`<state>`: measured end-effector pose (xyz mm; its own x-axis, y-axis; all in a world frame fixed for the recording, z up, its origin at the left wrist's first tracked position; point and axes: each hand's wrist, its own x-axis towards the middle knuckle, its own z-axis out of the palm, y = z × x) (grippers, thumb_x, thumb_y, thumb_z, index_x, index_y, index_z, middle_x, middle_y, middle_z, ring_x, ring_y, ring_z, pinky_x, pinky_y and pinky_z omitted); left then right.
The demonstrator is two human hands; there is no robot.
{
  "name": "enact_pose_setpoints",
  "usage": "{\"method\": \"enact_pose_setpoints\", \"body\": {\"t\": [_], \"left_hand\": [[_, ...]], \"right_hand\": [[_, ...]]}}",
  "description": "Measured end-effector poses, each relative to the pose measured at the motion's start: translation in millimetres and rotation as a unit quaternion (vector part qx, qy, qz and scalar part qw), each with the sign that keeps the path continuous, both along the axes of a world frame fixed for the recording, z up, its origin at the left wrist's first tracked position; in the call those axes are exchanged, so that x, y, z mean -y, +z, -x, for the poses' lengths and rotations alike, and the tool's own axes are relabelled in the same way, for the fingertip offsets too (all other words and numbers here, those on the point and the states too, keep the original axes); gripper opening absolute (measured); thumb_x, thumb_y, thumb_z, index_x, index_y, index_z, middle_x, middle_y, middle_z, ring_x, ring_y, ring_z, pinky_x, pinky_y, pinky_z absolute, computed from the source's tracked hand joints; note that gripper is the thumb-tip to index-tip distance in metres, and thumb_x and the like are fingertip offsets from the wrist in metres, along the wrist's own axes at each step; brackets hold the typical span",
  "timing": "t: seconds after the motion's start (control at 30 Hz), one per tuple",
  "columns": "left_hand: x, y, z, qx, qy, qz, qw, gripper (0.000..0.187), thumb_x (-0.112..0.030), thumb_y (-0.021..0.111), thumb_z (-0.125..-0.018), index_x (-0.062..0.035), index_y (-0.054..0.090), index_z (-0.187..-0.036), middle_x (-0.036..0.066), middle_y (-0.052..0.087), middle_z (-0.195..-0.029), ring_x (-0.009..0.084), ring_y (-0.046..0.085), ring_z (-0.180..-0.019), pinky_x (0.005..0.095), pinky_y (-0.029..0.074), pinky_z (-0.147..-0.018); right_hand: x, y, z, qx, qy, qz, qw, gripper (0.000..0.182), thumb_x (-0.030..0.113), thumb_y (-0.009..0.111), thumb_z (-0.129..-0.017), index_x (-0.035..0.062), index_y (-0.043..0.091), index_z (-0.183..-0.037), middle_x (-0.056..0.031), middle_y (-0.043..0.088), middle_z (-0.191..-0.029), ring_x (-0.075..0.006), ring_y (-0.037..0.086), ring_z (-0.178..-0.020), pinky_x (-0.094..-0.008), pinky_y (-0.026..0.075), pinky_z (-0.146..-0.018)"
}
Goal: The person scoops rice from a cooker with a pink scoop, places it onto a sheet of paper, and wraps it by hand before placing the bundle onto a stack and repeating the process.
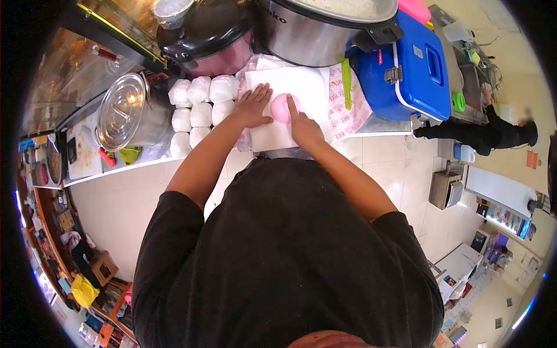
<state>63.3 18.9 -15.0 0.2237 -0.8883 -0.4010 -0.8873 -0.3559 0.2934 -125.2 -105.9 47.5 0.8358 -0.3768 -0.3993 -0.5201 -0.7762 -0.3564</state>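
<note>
A round pink object (281, 109) lies on a stack of white paper sheets (316, 87) at the counter's front. My right hand (306, 129) touches it, the index finger stretched out along its right side. Flat on the paper to its left rests my left hand (253, 108), fingers spread and holding nothing. Several white wrapped bundles (201, 115) stand in rows just left of my left hand. Printed pink and white wrapping paper (346, 116) sticks out from under the sheets, with a green strip (347, 84) on it.
Behind the paper stands a large steel cooker (307, 35) holding rice, beside a black-lidded pot (206, 35). A lidded steel pot (123, 113) is at left, a blue cooler box (406, 69) at right. Another person in dark clothes (493, 134) stands farther right.
</note>
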Motion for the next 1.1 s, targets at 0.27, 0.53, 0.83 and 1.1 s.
{"method": "enact_pose_setpoints", "body": {"t": [0.27,0.53,0.83,1.1], "left_hand": [[2.6,13.7,-0.3,0.002,0.030,0.010,0.999,0.108,-0.054,0.072,-0.088,-0.0047,0.016,-0.166,0.014,0.011,-0.176,0.0292,0.009,-0.163,0.0477,0.015,-0.130],[-61.6,5.7,66.2,-0.061,0.084,0.239,0.966,0.056,-0.034,0.078,-0.087,-0.0045,0.066,-0.133,0.014,0.055,-0.152,0.0324,0.045,-0.145,0.0466,0.033,-0.124],[-68.3,-7.0,77.1,-0.107,0.122,0.367,0.916,0.014,-0.014,0.078,-0.084,-0.0050,0.074,-0.094,0.007,0.070,-0.120,0.0295,0.060,-0.117,0.0437,0.047,-0.099],[-73.9,23.8,78.6,-0.063,0.043,0.282,0.956,0.055,-0.030,0.084,-0.082,-0.0089,0.067,-0.130,0.008,0.061,-0.139,0.0310,0.052,-0.132,0.0451,0.041,-0.112]], "right_hand": [[8.3,-33.0,8.6,0.167,-0.075,-0.131,0.974,0.084,0.013,0.056,-0.101,0.0199,0.005,-0.168,-0.0276,0.070,-0.102,-0.0436,0.071,-0.079,-0.0537,0.057,-0.076],[111.7,-8.7,63.2,0.303,-0.176,-0.056,0.935,0.089,0.011,0.069,-0.097,0.0201,0.016,-0.167,-0.0206,0.065,-0.121,-0.0303,0.068,-0.090,-0.0425,0.057,-0.081],[114.1,-15.5,66.9,0.283,-0.031,0.093,0.954,0.074,0.012,0.079,-0.086,0.0090,0.049,-0.153,-0.0226,0.059,-0.142,-0.0429,0.054,-0.132,-0.0473,0.044,-0.112],[59.4,-46.4,98.3,0.255,0.113,-0.032,0.960,0.062,0.032,0.086,-0.081,0.0075,0.067,-0.135,-0.0157,0.059,-0.147,-0.0360,0.052,-0.140,-0.0459,0.041,-0.117]]}}
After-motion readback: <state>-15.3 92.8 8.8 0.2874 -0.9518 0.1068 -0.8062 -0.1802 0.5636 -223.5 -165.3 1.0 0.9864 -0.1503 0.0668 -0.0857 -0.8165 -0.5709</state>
